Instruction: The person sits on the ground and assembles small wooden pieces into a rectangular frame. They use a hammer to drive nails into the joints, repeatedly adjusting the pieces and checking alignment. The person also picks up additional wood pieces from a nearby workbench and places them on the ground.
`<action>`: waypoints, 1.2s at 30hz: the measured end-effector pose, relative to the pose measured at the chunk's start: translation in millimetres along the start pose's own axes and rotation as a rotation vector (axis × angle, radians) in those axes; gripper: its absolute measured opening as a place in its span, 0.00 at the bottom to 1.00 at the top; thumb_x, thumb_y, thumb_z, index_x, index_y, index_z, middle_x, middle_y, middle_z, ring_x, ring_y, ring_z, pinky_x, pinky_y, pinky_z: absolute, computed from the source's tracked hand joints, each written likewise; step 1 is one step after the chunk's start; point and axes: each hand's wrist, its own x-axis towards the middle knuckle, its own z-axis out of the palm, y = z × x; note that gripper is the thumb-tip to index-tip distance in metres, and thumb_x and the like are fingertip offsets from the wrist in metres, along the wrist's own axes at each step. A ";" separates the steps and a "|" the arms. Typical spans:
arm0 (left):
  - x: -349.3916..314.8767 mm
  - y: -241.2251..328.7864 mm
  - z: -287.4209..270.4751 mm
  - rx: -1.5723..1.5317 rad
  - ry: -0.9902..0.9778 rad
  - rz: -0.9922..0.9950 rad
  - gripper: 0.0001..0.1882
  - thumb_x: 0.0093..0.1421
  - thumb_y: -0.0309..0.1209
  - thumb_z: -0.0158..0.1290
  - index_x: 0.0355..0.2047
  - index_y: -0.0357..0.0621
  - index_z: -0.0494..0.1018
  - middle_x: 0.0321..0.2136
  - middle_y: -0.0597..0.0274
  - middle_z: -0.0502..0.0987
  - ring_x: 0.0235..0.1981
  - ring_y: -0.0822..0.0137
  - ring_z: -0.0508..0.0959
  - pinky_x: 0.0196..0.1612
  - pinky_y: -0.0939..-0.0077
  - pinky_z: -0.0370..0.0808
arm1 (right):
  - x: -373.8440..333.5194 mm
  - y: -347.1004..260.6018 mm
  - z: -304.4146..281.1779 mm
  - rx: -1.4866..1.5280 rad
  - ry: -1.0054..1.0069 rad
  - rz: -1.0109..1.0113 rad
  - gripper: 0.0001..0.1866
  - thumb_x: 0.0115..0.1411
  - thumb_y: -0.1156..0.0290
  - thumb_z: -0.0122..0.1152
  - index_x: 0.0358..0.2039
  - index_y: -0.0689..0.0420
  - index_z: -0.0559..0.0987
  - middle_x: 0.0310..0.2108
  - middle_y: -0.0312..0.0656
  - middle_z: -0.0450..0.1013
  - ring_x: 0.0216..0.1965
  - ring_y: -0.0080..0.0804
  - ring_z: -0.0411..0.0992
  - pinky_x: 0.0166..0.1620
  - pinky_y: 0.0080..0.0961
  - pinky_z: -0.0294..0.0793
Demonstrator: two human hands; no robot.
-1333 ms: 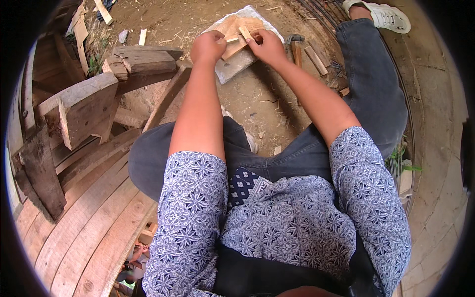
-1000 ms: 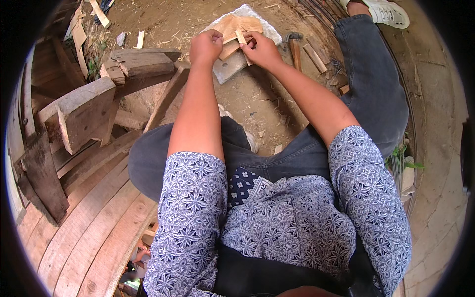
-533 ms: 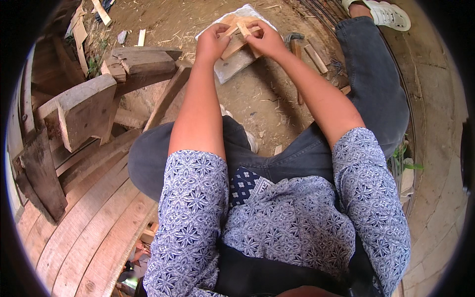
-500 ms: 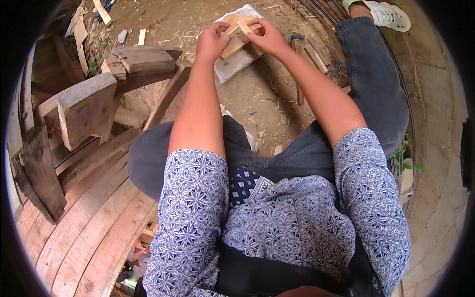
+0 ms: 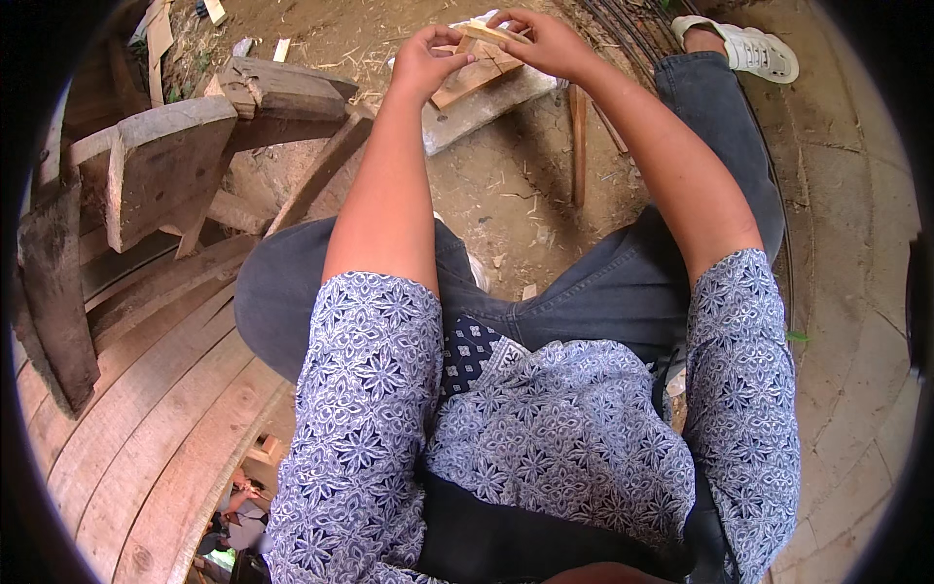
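- Head view: the left hand point(image 5: 426, 60) and the right hand point(image 5: 545, 41) meet at the far end of both outstretched arms, and both close on the same small wooden strip point(image 5: 484, 37) held up between them.
- The strip's long axis runs roughly from one hand across to the other, tilting slightly; the left fingers point(image 5: 449, 60) curl in and pinch its near-left end, while the right fingers point(image 5: 514, 21) bend over its far-right end from above.
- Neither hand is clearly nearer: the strip lies right at the fingertips of both, touching them.
- Just below the fingers, a longer pale wooden piece point(image 5: 465, 83) lies slanted on a grey slab point(image 5: 491, 102) on the dirt floor; whether the held strip touches it cannot be told.
- To the right of the slab, apart from the fingers, a thin stick point(image 5: 578, 146) lies on the ground pointing toward the person.
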 end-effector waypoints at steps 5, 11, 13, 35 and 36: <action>-1.2 1.1 -0.2 -0.003 0.016 -0.002 0.23 0.52 0.22 0.69 0.47 0.35 0.73 0.44 0.55 0.80 0.42 0.64 0.84 0.44 0.74 0.81 | 4.6 2.2 4.6 -0.016 0.087 -0.088 0.17 0.58 0.67 0.63 0.48 0.56 0.79 0.40 0.48 0.79 0.41 0.40 0.78 0.45 0.35 0.78; -4.6 1.8 1.0 0.065 0.045 0.021 0.22 0.51 0.24 0.70 0.45 0.37 0.74 0.43 0.57 0.81 0.42 0.65 0.84 0.43 0.73 0.81 | 3.2 -6.8 0.8 -0.020 0.077 -0.072 0.16 0.59 0.68 0.62 0.48 0.57 0.80 0.41 0.49 0.79 0.41 0.41 0.79 0.46 0.36 0.78; -3.4 0.2 1.3 0.054 0.051 0.006 0.22 0.51 0.24 0.70 0.45 0.37 0.74 0.43 0.58 0.81 0.41 0.65 0.84 0.43 0.73 0.81 | 1.9 -11.3 -2.0 -0.029 0.068 -0.070 0.16 0.59 0.68 0.62 0.48 0.57 0.79 0.41 0.49 0.79 0.41 0.41 0.79 0.46 0.36 0.78; -10.4 13.6 2.7 -0.106 0.073 0.131 0.29 0.49 0.28 0.72 0.52 0.40 0.76 0.50 0.52 0.80 0.44 0.63 0.82 0.49 0.71 0.79 | -0.3 -19.4 -10.5 -0.130 0.014 -0.093 0.17 0.56 0.70 0.62 0.47 0.57 0.80 0.43 0.52 0.79 0.45 0.45 0.78 0.49 0.36 0.76; -9.6 12.9 0.2 -0.164 0.044 0.110 0.29 0.50 0.27 0.72 0.53 0.40 0.76 0.50 0.51 0.80 0.46 0.62 0.82 0.50 0.70 0.79 | -0.6 -23.7 -10.4 -0.144 -0.001 -0.089 0.17 0.56 0.71 0.62 0.47 0.57 0.80 0.43 0.52 0.79 0.45 0.46 0.78 0.49 0.36 0.76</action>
